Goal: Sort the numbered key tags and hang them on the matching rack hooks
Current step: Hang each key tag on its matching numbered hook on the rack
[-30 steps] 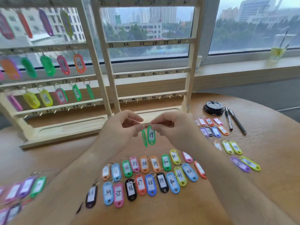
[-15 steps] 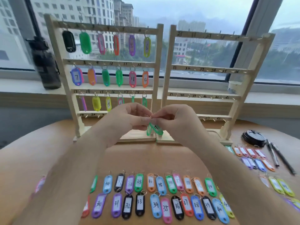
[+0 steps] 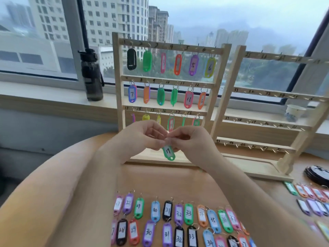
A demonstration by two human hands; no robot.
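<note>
A green key tag marked 19 (image 3: 168,152) hangs between my two hands, in front of the left wooden rack (image 3: 117,97). My left hand (image 3: 142,135) and my right hand (image 3: 190,139) meet fingertip to fingertip and pinch the tag's top end, where its ring is hidden by my fingers. The left rack carries coloured tags on its top three rows, numbered up to 18. The right rack (image 3: 222,97) has bare hooks. Two rows of numbered tags (image 3: 167,221), from 27 upward, lie on the table near me.
A dark water bottle (image 3: 91,75) stands on the windowsill left of the racks. A small white cup (image 3: 294,112) sits on the sill at right. A black round lid (image 3: 318,174) and several more tags (image 3: 311,198) lie at the table's right edge.
The view has swung left and closer to the left rack. Both hands stay together holding the green tag, which now hangs down with its 19 facing me.
</note>
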